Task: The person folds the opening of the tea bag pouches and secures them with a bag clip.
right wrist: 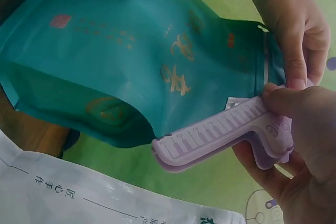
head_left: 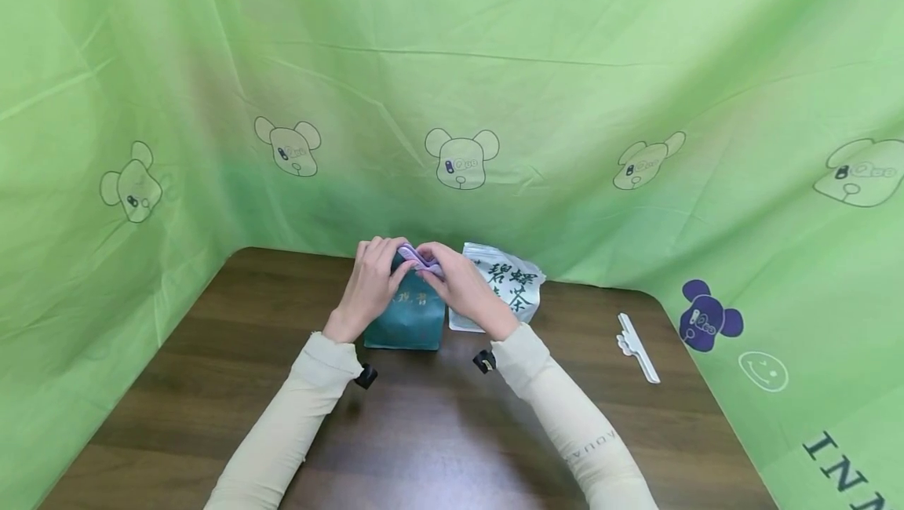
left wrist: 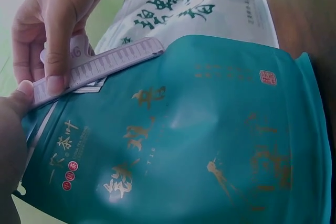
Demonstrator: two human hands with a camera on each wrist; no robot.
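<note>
**Two hands on one purple clip at the top of the teal bag**

Both of my hands meet at the top of the teal tea bag (head_left: 410,314). My right hand (head_left: 462,286) has its fingers (right wrist: 294,103) curled round the handle end of the purple sealing clip (right wrist: 220,135), thumb on top, and the ribbed bar of the clip sticks out along the bag's folded top edge. My left hand (head_left: 370,282) pinches the same top edge just beside the clip; from the left wrist view a fingertip (left wrist: 55,82) presses down on the clip bar (left wrist: 100,66) while the thumb backs it from below. So both sets of fingers are closed round something, none spread wide.

That teal bag stands upright on the dark wooden table (head_left: 424,431), near its far edge and about mid-width. Just behind it and to the right, touching or nearly so, leans a white tea bag (head_left: 504,290) with dark characters. Well apart on the right side of the table lies a white clip (head_left: 638,347). Green cloth (head_left: 494,63) printed with bear heads hangs round the table.
</note>
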